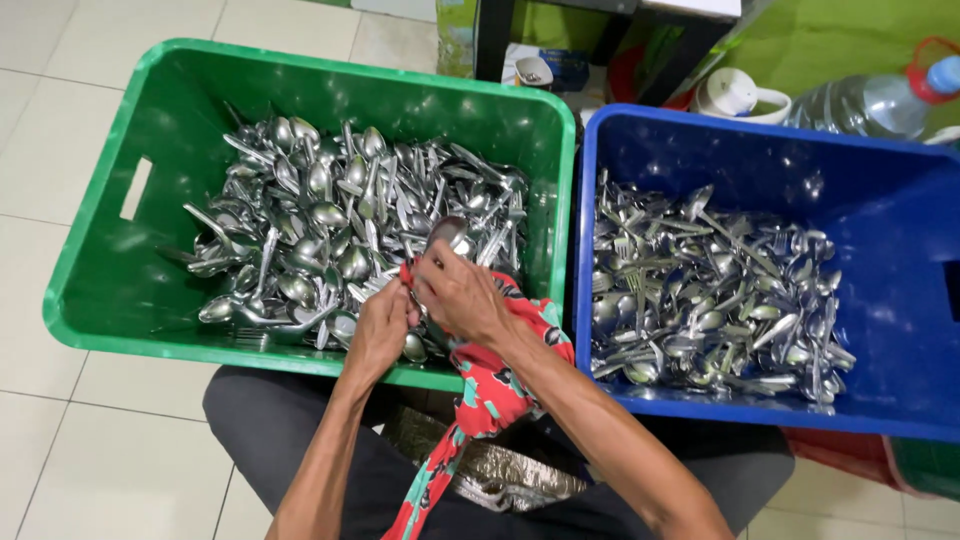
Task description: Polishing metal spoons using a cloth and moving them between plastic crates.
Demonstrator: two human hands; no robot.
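Here the right hand (462,295) grips a spoon (448,236) in the red cloth (490,385) while the left hand (382,325) pinches its handle; rubbing the bowl all round would dry it best.

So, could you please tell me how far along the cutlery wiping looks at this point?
The blue crate already holds a layer of spoons and forks, which look like the finished ones. In hand: the right hand holds one spoon while the left hand works the red patterned cloth on it. Left: the green crate holds a bigger heap of cutlery, so probably over half remains.
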